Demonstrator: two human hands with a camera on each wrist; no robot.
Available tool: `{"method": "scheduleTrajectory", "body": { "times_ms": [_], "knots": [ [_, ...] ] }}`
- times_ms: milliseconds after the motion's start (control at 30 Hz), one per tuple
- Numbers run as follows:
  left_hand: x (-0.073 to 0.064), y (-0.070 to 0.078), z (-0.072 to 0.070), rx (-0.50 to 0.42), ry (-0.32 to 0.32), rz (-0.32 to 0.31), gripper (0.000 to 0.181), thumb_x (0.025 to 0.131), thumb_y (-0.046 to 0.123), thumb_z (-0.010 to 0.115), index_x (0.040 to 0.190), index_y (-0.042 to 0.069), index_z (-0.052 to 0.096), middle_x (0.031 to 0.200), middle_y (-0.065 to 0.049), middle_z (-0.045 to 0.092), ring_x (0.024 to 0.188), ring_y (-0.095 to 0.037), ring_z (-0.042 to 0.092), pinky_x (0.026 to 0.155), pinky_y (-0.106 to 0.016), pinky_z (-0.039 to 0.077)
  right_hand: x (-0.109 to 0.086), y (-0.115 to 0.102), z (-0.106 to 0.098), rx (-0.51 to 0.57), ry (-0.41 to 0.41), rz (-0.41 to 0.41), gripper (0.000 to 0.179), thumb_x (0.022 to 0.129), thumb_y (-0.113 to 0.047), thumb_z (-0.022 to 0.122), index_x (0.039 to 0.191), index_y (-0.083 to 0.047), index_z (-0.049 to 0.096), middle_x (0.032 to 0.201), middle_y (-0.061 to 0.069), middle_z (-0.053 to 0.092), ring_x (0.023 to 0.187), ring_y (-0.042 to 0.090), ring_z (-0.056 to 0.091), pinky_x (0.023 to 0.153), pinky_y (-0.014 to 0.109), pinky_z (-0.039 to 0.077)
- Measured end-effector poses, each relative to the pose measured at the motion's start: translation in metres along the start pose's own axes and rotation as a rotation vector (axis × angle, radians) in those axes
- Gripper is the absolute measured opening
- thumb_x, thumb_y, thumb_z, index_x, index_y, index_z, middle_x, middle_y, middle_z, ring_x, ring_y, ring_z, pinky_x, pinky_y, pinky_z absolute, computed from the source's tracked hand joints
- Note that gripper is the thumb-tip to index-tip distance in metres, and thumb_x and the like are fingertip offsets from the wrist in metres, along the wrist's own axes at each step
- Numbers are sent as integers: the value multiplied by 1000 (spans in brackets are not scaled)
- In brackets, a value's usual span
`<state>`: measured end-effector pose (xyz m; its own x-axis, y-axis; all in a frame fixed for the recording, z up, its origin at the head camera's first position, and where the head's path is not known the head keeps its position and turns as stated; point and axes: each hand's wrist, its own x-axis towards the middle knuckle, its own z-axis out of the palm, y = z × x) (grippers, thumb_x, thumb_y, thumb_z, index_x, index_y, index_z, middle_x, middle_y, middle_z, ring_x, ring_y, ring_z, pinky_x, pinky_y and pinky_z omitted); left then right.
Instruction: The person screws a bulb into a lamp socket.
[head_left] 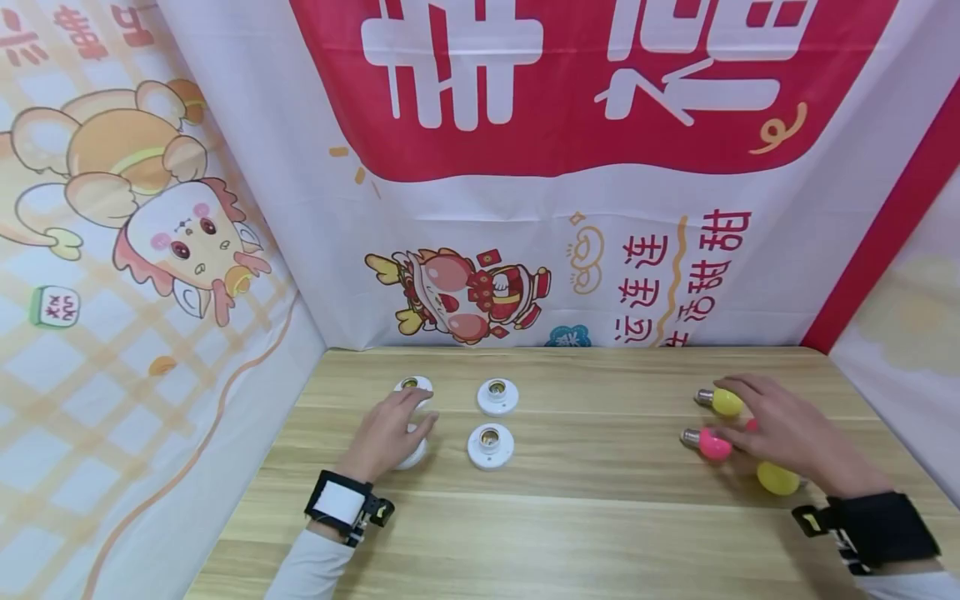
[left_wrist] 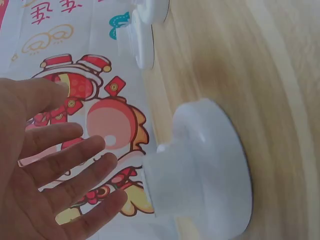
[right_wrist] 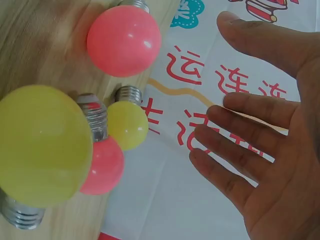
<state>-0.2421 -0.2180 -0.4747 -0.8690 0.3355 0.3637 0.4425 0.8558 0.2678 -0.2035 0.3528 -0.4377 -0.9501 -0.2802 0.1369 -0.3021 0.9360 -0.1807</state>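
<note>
Left hand: spread, empty, beside round white lamp sockets. Right hand: spread, empty, near round yellow bulbs and round pink bulbs, lying on wood-grain table; fingertip contact unclear. Risk: a nudge rolling bulbs away.

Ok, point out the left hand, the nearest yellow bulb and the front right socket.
Left hand [head_left: 382, 438]: head view, back of the hand.
Nearest yellow bulb [right_wrist: 42, 145]: right wrist view, middle of globe.
Front right socket [head_left: 491, 447]: head view, raised collar.
</note>
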Motion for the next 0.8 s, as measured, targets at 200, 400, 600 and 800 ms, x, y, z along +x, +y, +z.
{"method": "scheduleTrajectory", "body": {
  "times_ms": [200,400,600,800],
  "knots": [
    [-2,7,6,-9,-18,11,31,99,27,77,127,12,74,131,-9,73,124,-30,70,105,-50,60,1,-7,4,43,25,-5,74,86,-49,86,137,-1,64,137,30,63,126,52,59,100,74,52],
    [-3,13,12,-29,-96,1,29,100,24,75,128,15,74,133,-7,74,128,-28,68,110,-49,58,1,-12,14,73,21,-4,65,87,-39,87,137,-3,66,132,26,66,121,48,62,99,72,54],
    [-1,21,20,-100,-116,25,33,100,26,74,130,12,73,133,-7,73,127,-28,68,110,-51,57,0,-11,28,98,18,-35,67,86,-36,89,138,-1,65,133,28,65,120,47,61,101,71,53],
    [0,28,29,-134,-142,51,37,101,31,73,131,10,72,133,-8,73,127,-29,67,111,-49,56,0,-11,41,116,17,-45,65,86,-36,87,138,-3,65,138,29,64,121,46,62,98,67,58]
  ]
}}
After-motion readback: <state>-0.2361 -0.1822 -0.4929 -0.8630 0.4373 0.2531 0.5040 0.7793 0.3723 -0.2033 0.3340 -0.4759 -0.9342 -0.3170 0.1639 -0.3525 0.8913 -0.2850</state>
